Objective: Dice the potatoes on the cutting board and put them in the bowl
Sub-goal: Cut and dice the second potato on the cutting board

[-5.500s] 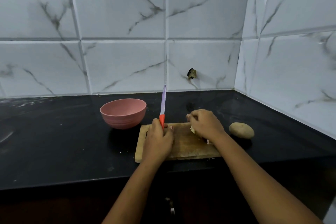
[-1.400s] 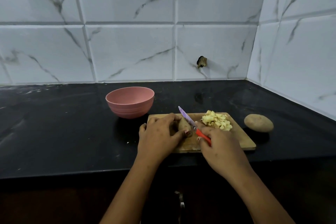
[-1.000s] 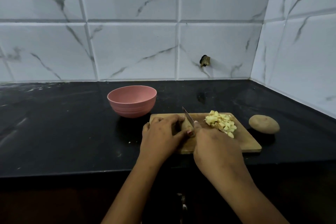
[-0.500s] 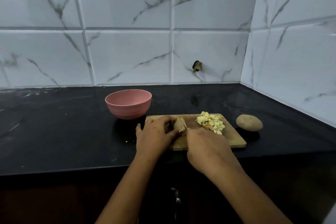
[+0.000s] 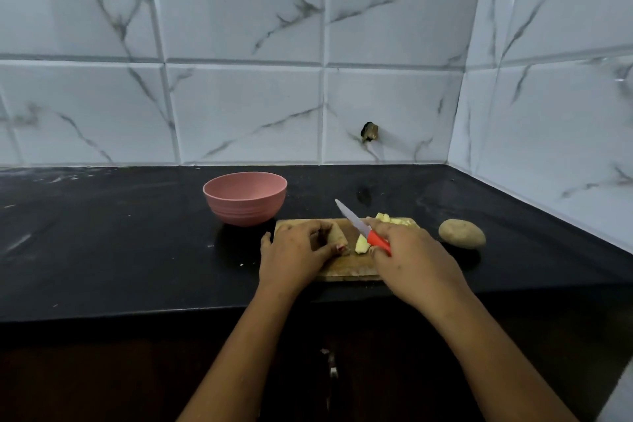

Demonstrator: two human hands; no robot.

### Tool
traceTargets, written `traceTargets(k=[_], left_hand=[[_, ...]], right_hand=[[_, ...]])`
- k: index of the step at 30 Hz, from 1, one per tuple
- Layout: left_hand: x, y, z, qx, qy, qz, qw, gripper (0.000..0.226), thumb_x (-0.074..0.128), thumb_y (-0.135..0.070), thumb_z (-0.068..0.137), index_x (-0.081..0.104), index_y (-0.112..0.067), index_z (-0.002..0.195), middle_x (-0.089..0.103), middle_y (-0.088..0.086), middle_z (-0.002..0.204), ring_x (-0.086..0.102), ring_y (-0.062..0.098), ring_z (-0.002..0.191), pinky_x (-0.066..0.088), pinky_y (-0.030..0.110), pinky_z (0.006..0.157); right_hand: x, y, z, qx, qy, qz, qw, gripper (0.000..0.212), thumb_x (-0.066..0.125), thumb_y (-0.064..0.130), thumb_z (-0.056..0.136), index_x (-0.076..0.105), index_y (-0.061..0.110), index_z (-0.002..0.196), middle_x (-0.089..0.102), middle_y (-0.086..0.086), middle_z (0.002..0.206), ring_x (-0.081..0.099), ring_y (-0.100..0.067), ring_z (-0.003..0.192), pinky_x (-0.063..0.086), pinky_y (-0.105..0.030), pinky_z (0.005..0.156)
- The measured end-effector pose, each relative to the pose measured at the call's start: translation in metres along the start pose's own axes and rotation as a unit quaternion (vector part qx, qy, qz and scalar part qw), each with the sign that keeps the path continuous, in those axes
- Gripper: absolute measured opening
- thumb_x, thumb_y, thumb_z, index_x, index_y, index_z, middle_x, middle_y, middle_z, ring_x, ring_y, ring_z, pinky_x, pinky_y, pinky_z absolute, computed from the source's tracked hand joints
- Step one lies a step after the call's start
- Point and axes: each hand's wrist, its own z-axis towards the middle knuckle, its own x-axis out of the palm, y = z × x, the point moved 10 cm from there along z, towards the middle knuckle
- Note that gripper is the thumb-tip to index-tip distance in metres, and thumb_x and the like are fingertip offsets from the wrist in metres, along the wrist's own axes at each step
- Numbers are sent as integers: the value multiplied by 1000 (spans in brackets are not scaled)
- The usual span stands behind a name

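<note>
A wooden cutting board (image 5: 346, 269) lies on the black counter. My left hand (image 5: 294, 255) grips a brown-skinned potato piece (image 5: 337, 236) on the board. Just right of it a cut pale slice (image 5: 360, 244) leans free. My right hand (image 5: 409, 260) holds a knife (image 5: 356, 221) by its red handle, blade raised and pointing up-left above the board. A pile of diced potato (image 5: 394, 220) sits at the board's far right, partly hidden by my right hand. The pink bowl (image 5: 245, 197) stands behind the board's left end.
A whole unpeeled potato (image 5: 461, 233) lies on the counter right of the board. White marble tiles form the back wall and the right wall, meeting in a corner. The counter's front edge (image 5: 137, 313) runs just below the board.
The knife has come up out of the potato, which it was pressed into half a second ago, and a slice now stands apart. Diced pieces appeared on the board since the earliest frame.
</note>
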Motion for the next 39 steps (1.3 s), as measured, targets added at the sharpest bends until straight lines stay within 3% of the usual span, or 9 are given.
traceTargets(k=[3, 10, 17, 20, 23, 28, 33, 35, 39], left_hand=[[-2, 0, 0, 4, -9, -8, 1000, 36, 62, -55, 83, 62, -41, 116, 60, -17, 125, 41, 10, 128, 19, 47, 113], [1, 3, 2, 0, -10, -13, 1000, 34, 63, -54, 83, 62, -43, 115, 60, -17, 124, 40, 10, 129, 19, 45, 113], [3, 4, 4, 0, -6, -11, 1000, 40, 60, -53, 85, 57, -45, 123, 59, -19, 126, 39, 8, 130, 19, 46, 114], [5, 5, 5, 4, -3, -14, 1000, 41, 59, -53, 85, 56, -44, 125, 58, -21, 126, 41, 6, 129, 19, 45, 114], [7, 6, 6, 5, 2, -10, 1000, 42, 58, -53, 86, 55, -44, 127, 57, -22, 128, 40, 4, 130, 18, 44, 115], [10, 6, 7, 8, 20, -7, 1000, 43, 55, -53, 88, 51, -44, 130, 54, -22, 132, 36, 4, 132, 14, 43, 116], [10, 7, 8, 7, 28, 4, 1000, 43, 54, -49, 90, 49, -46, 132, 53, -20, 134, 34, 5, 133, 12, 44, 116], [10, 7, 7, 8, 26, 5, 1000, 41, 52, -47, 91, 49, -46, 132, 53, -20, 133, 34, 5, 133, 11, 45, 116], [8, 6, 4, 11, 7, 12, 1000, 38, 52, -47, 91, 52, -47, 129, 55, -20, 131, 37, 5, 132, 10, 46, 115]], right_hand=[[11, 8, 1, -3, 14, 0, 1000, 43, 42, 27, 98, 44, 31, 141, 64, 3, 109, 60, -13, 87, 47, -28, 72], [28, 18, 2, 2, 26, -29, 999, 39, 37, 19, 100, 40, 21, 139, 62, -1, 114, 60, -17, 95, 42, -26, 65], [47, 31, -2, 2, 43, -95, 995, 64, 42, 13, 99, 10, 17, 153, 61, -4, 113, 59, -18, 96, 41, -26, 66], [51, 29, -1, 3, 52, -106, 993, 65, 42, 13, 99, 8, 18, 154, 62, -2, 108, 59, -15, 90, 44, -26, 65], [48, 27, 1, 3, 50, -101, 994, 64, 40, 14, 99, 8, 21, 154, 60, 1, 101, 50, -12, 76, 38, -23, 55], [44, 28, 4, 16, 69, -120, 990, 62, 39, 15, 100, 10, 23, 153, 43, 2, 82, 43, -12, 69, 31, -22, 47], [51, 39, 8, 9, 87, -158, 984, 65, 39, 9, 99, 6, 20, 154, 37, 5, 72, 41, -9, 63, 35, -25, 51], [56, 39, 14, 13, 112, -157, 981, 60, 41, 10, 98, 15, 18, 152, 44, 4, 77, 42, -10, 63, 37, -27, 53], [56, 33, 27, 16, 168, -137, 976, 31, 47, 16, 97, 49, 17, 129, 56, -2, 100, 49, -16, 79, 41, -31, 66]])
